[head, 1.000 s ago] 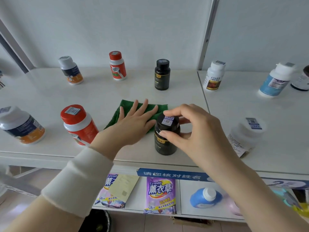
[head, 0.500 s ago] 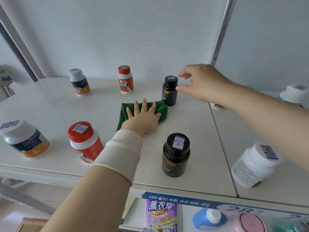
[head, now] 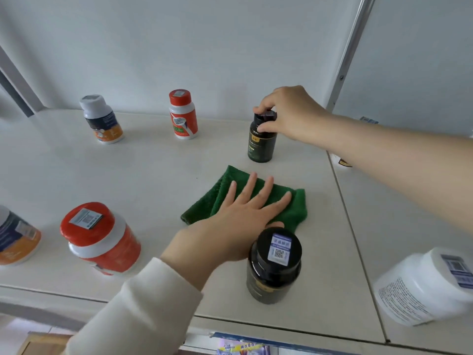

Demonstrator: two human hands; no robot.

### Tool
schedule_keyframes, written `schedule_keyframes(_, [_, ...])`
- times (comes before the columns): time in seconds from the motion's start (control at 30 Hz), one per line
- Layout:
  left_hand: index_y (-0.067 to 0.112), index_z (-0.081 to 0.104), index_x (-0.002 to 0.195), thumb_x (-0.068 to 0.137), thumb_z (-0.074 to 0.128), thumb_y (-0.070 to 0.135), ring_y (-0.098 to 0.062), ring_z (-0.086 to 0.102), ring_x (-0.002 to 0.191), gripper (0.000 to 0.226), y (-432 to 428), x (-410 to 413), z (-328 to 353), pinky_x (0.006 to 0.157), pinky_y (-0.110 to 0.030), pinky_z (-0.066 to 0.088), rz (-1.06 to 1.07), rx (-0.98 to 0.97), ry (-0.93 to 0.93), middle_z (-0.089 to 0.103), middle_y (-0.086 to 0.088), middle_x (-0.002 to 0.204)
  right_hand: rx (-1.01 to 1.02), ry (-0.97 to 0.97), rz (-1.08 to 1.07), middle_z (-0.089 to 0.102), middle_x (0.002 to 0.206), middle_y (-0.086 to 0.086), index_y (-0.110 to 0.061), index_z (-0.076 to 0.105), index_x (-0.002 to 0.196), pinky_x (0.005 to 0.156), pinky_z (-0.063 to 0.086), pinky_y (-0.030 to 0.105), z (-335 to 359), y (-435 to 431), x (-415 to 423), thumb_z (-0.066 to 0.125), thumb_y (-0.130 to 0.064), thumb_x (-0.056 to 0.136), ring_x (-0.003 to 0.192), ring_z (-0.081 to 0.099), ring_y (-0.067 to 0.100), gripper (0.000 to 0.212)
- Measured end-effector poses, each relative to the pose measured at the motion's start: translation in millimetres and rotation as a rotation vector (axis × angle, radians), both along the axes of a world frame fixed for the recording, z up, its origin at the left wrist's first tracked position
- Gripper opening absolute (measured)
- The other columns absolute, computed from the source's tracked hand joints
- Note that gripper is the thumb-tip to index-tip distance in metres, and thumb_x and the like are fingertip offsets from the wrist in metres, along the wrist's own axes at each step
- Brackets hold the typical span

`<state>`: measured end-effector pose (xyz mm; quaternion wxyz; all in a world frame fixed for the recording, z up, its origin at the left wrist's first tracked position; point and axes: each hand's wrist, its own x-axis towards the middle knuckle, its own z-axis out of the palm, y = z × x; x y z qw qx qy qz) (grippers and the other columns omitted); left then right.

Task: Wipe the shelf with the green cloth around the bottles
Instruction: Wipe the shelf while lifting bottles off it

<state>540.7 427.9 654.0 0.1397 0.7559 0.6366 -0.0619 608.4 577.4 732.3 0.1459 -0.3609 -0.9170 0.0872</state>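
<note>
Where half a second ago the right hand (head: 289, 114) hung beside the rear black bottle (head: 261, 142) with loose fingers, its grip now pinches that bottle's cap from above. The left hand (head: 238, 221) stays flat, fingers spread, pressing the green cloth (head: 202, 206) on the shelf (head: 128, 170). The cloth has slid back from the rear bottle and now lies between it and the near black bottle (head: 275, 265), its near corner just beside that one's cap in this view.

This suggests the rear bottle is about to be lifted or steadied so the cloth can pass round or under it. Whether its base has already left the shelf I cannot tell.

The left thumb is partly hidden behind the near bottle's cap. A white bottle (head: 341, 161) is almost wholly covered by the right forearm. The orange-and-blue bottle (head: 15, 239) is cut off at the left edge, and the big white bottle (head: 422, 285) at lower right is blurred.
</note>
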Motion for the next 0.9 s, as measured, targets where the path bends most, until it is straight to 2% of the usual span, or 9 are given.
schedule_keyframes(0.13, [0.04, -0.01, 0.144, 0.099, 0.017, 0.04, -0.018, -0.031, 0.137, 0.053, 13, 5, 10, 0.112, -0.038, -0.018, -0.266, -0.1, -0.032, -0.026, 0.004, 0.153, -0.011, 0.0, 0.025, 0.06, 0.124, 0.006, -0.011, 0.062, 0.117, 0.089, 0.036, 0.022, 3, 1, 2, 0.067, -0.019, 0.08, 0.116, 0.051, 0.021, 0.038])
schedule_keyframes(0.23, [0.036, -0.008, 0.145, 0.1, 0.018, 0.038, -0.018, -0.026, 0.14, 0.053, 37, 2, 12, 0.113, -0.036, -0.015, -0.33, -0.097, 0.005, -0.022, 0.003, 0.155, -0.01, -0.003, 0.04, 0.059, 0.125, 0.006, -0.011, 0.061, 0.119, 0.082, 0.032, 0.017, 4, 2, 3, 0.067, -0.02, 0.081, 0.116, 0.051, 0.02, 0.039])
schedule_keyframes(0.5, [0.025, -0.007, 0.148, 0.1, 0.014, 0.035, -0.024, -0.017, 0.143, 0.053, 101, 21, -1, 0.115, -0.037, -0.008, -0.175, 0.069, 0.027, -0.015, -0.004, 0.157, -0.021, -0.017, 0.069, 0.057, 0.129, 0.004, -0.011, 0.059, 0.122, 0.084, 0.031, 0.015, 4, 6, 4, 0.066, -0.021, 0.082, 0.118, 0.051, 0.019, 0.042])
schedule_keyframes(0.7, [0.024, -0.005, 0.148, 0.1, 0.015, 0.035, -0.028, -0.017, 0.143, 0.053, 111, 30, 2, 0.115, -0.041, -0.007, -0.128, 0.049, 0.036, -0.013, -0.006, 0.157, -0.024, 0.001, 0.072, 0.057, 0.128, 0.004, -0.012, 0.059, 0.122, 0.075, 0.028, 0.01, 4, 7, 3, 0.065, -0.02, 0.083, 0.117, 0.051, 0.018, 0.04])
schedule_keyframes(0.77, [0.027, -0.009, 0.147, 0.1, 0.016, 0.036, -0.027, -0.021, 0.142, 0.054, 92, 32, 6, 0.114, -0.041, -0.01, -0.212, 0.012, 0.056, -0.019, -0.006, 0.156, -0.026, -0.001, 0.07, 0.058, 0.127, 0.005, -0.012, 0.059, 0.121, 0.078, 0.03, 0.012, 4, 7, 3, 0.066, -0.019, 0.082, 0.117, 0.052, 0.019, 0.04])
schedule_keyframes(0.9, [0.034, -0.017, 0.143, 0.099, 0.018, 0.038, -0.02, -0.032, 0.136, 0.056, 48, 32, 7, 0.111, -0.038, -0.017, -0.524, -0.092, 0.07, -0.029, -0.001, 0.152, -0.026, 0.005, 0.065, 0.06, 0.125, 0.005, -0.012, 0.059, 0.12, 0.083, 0.035, 0.015, 4, 6, 3, 0.066, -0.02, 0.082, 0.115, 0.054, 0.019, 0.04])
